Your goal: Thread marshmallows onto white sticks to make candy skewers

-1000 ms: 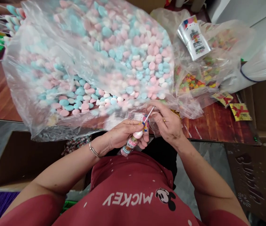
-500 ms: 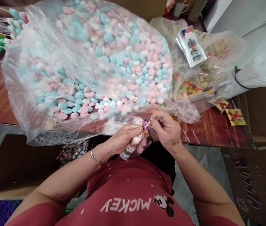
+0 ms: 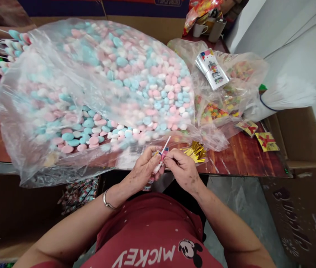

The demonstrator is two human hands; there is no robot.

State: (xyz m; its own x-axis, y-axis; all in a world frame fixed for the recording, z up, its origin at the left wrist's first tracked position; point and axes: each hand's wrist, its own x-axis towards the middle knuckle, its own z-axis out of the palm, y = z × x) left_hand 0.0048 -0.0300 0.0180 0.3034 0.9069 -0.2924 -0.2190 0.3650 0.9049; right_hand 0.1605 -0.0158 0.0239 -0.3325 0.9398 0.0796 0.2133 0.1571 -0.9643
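At the table's front edge, my left hand (image 3: 143, 165) is closed around a small clear candy bag (image 3: 147, 185) with a printed top. Most of that bag is hidden by the fingers. A thin white stick (image 3: 166, 143) pokes up from its gathered neck. My right hand (image 3: 184, 172) pinches the bag's printed top right beside the stick, with fingers and thumb pressed together. Just beyond the hands lies a large clear sack (image 3: 26, 100) of pink, blue and white candies. Gold tinsel (image 3: 197, 152) rests to the right of my right hand.
Printed bags (image 3: 216, 72) lie stacked on sacks of fruit-coloured candy (image 3: 213, 111). White sticks (image 3: 291, 93) stand in a container at right, near yellow packets (image 3: 266, 141). Open cartons (image 3: 300, 134) flank the table. Candy sticks (image 3: 15, 44) and another person's arm (image 3: 15, 28) show at upper left.
My right hand has moved in against my left hand, onto the bag's neck. The white stick now points up more steeply. The gold tinsel shows more, and the camera view has shifted.
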